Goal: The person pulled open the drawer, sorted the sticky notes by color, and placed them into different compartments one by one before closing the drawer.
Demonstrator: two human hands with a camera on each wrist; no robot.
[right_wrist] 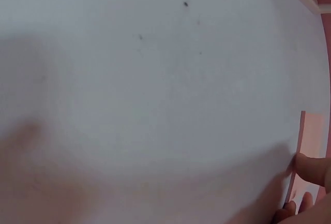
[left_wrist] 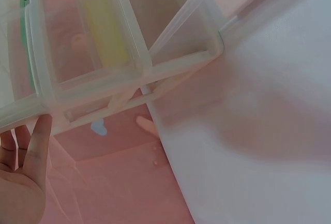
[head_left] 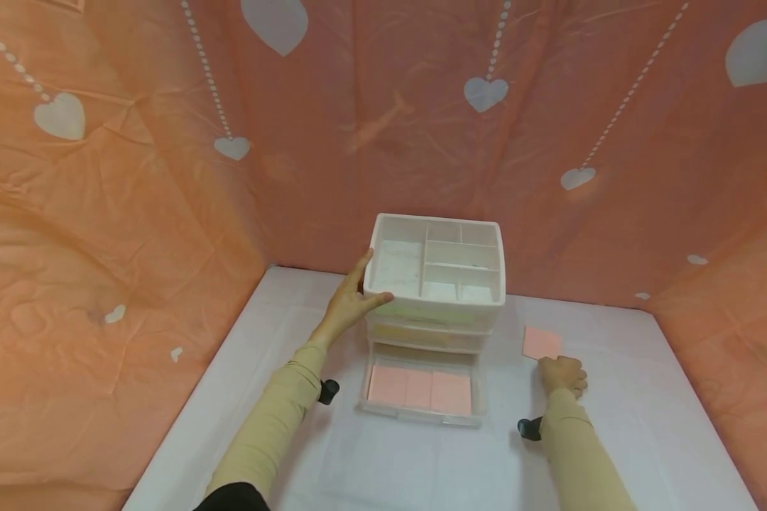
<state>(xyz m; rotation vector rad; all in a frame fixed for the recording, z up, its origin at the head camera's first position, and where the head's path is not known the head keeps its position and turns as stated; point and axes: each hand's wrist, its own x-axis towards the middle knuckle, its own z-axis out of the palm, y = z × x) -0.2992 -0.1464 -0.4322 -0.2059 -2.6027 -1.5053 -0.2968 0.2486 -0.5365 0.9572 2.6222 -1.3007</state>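
In the head view a white plastic drawer unit (head_left: 434,304) stands at mid-table with its bottom drawer (head_left: 420,415) pulled out. Several flat pink note pads (head_left: 390,385) lie side by side in that drawer. My left hand (head_left: 351,301) grips the unit's upper left corner, thumb across the front and fingers along the side; the left wrist view shows the fingers (left_wrist: 39,151) against its rim. Right of the unit, my right hand (head_left: 563,375) pinches the near edge of another pink note pad (head_left: 541,343). In the right wrist view the thumb (right_wrist: 313,168) presses on this pad.
An open tray with several compartments (head_left: 398,266) forms the unit's top. Closed drawers, one with something yellow (head_left: 415,333) inside, sit above the open one. A white cloth (head_left: 613,376) covers the table. Orange sheets with hearts (head_left: 422,142) hang behind and on both sides.
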